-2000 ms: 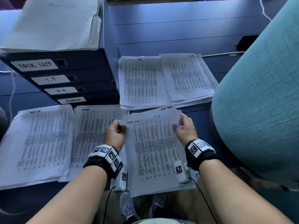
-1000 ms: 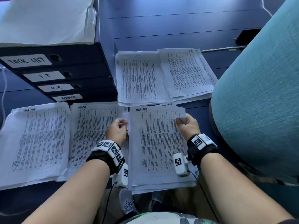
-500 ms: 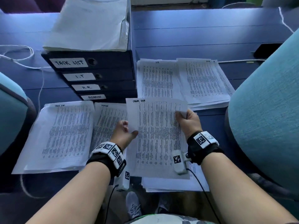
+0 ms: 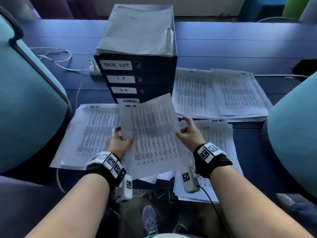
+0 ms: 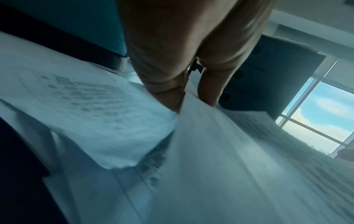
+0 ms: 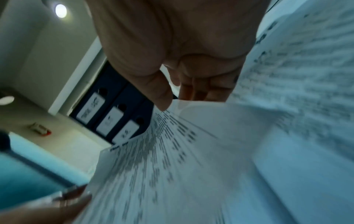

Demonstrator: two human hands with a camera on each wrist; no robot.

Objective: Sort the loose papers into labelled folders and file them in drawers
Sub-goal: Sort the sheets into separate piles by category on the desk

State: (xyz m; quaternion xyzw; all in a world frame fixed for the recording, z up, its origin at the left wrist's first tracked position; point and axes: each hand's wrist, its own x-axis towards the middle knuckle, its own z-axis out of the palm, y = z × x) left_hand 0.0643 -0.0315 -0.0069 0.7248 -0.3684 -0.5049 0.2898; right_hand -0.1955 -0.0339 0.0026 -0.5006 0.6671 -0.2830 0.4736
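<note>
A printed sheet headed "TASK LIST" [image 4: 151, 134] hangs tilted above the desk, in front of the dark drawer unit [image 4: 137, 78] labelled TASK LIST, I.T, H.R and ADMIN. My left hand [image 4: 120, 140] pinches the sheet's left edge; the left wrist view shows thumb and fingers [image 5: 172, 94] closed on the sheet [image 5: 229, 151]. My right hand [image 4: 186, 131] is at the right edge with spread fingers, the thumb [image 6: 159, 94] just touching the sheet [image 6: 153, 166]. The task list pile [image 4: 92, 131] lies below left. The unsorted stack [image 4: 217, 146] lies under my right wrist.
The I.T pile [image 4: 192, 93] and the H.R pile [image 4: 240, 93] lie right of the drawers. A pale folder [image 4: 137, 30] rests on the unit. Teal chairs [image 4: 29, 109] [image 4: 295, 126] flank the desk. A power strip [image 4: 94, 70] with cables sits at the left.
The top sheet has come off the unsorted stack and moved left, over the admin pile. My left hand has taken its left edge. My right hand has loosened its pinch.
</note>
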